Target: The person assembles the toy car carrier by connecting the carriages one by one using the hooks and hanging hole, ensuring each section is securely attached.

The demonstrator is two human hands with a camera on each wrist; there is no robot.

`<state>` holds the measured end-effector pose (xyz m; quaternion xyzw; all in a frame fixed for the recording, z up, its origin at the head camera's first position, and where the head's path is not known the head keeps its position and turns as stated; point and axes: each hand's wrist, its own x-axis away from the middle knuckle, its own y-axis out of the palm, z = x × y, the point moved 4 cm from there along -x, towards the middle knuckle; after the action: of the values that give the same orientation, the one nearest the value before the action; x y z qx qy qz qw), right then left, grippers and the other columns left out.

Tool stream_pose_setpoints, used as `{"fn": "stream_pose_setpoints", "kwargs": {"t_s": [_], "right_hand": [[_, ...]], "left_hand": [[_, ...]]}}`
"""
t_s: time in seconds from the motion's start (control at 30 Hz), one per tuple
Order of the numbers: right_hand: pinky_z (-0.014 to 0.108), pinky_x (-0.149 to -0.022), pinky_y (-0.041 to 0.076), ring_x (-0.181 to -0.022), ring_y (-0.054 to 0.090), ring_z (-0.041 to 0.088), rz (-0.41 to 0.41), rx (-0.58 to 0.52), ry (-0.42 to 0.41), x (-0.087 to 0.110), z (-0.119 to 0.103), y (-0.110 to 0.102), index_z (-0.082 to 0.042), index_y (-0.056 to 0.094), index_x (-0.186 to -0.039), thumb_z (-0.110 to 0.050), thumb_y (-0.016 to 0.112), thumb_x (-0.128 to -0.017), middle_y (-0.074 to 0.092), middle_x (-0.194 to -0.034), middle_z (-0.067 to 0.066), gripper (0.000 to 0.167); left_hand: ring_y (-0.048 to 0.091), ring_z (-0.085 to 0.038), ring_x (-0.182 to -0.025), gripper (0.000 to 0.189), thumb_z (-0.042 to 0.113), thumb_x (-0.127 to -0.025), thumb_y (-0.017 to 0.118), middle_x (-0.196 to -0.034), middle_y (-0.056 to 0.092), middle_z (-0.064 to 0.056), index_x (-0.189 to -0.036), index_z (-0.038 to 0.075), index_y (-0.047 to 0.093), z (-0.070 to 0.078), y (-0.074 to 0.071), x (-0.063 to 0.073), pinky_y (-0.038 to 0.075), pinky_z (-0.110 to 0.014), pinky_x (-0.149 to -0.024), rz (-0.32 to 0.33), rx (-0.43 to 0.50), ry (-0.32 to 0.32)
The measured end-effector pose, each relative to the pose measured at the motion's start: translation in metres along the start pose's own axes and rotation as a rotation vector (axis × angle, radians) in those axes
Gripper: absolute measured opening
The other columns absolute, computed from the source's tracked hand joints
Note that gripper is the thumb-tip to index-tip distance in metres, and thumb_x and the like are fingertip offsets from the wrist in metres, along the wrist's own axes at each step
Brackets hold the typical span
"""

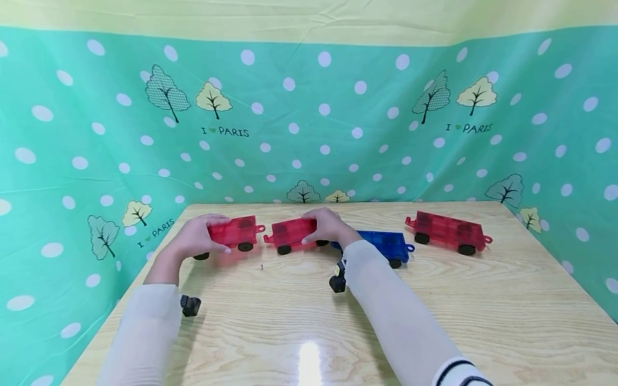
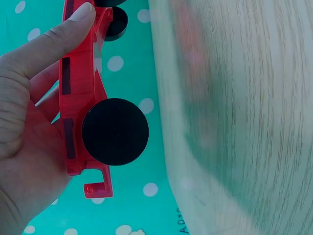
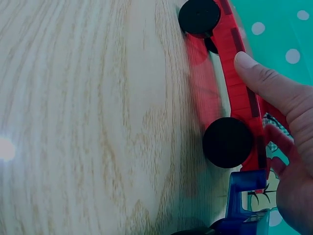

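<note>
My left hand (image 1: 199, 236) holds a translucent red toy train car (image 1: 235, 232) with black wheels, thumb on its near side; the left wrist view shows that car (image 2: 80, 93) from the side, its hook (image 2: 100, 188) at the lower end. In the middle, my right hand (image 1: 329, 228) grips a second red car (image 1: 289, 232) between thumb and fingers. This car's left hook lies close to the left car's loop (image 1: 260, 228), with a slight gap. A blue car (image 1: 386, 244) stands behind my right wrist; its hook (image 3: 234, 196) meets the second red car's end.
A third red car (image 1: 449, 230) stands apart at the right on the wooden table (image 1: 270, 321). Close behind the table hangs a green dotted cloth (image 1: 328, 155) with printed trees. A tiny dark speck (image 1: 262, 266) lies in front of the cars.
</note>
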<state>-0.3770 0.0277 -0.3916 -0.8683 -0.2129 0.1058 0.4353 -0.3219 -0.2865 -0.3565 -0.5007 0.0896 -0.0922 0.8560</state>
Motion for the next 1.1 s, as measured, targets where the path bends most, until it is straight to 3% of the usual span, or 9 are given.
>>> {"fn": "stream_pose_setpoints", "kwargs": {"t_s": [0.63,1.1], "right_hand": [[0.042,-0.11,0.033,-0.13,0.045,0.022,-0.003,0.015,0.03,-0.002,0.001,0.001,-0.015,0.058,-0.137,-0.03,0.087,-0.075,0.054,-0.14,0.001,0.071],[0.037,-0.107,0.038,-0.127,0.047,0.021,-0.008,-0.013,0.031,0.0,0.002,0.002,-0.014,0.058,-0.137,-0.029,0.087,-0.075,0.056,-0.138,0.001,0.07]], "left_hand": [[0.047,-0.043,-0.119,0.076,0.021,-0.068,0.09,-0.139,0.05,-0.021,-0.134,0.003,0.058,-0.001,0.013,0.004,0.055,-0.047,-0.082,-0.036,0.044,0.016],[0.05,-0.042,-0.114,0.079,0.023,-0.067,0.091,-0.139,0.05,-0.022,-0.135,0.004,0.057,-0.007,0.02,-0.001,0.056,-0.045,-0.08,-0.056,0.055,-0.032]]}}
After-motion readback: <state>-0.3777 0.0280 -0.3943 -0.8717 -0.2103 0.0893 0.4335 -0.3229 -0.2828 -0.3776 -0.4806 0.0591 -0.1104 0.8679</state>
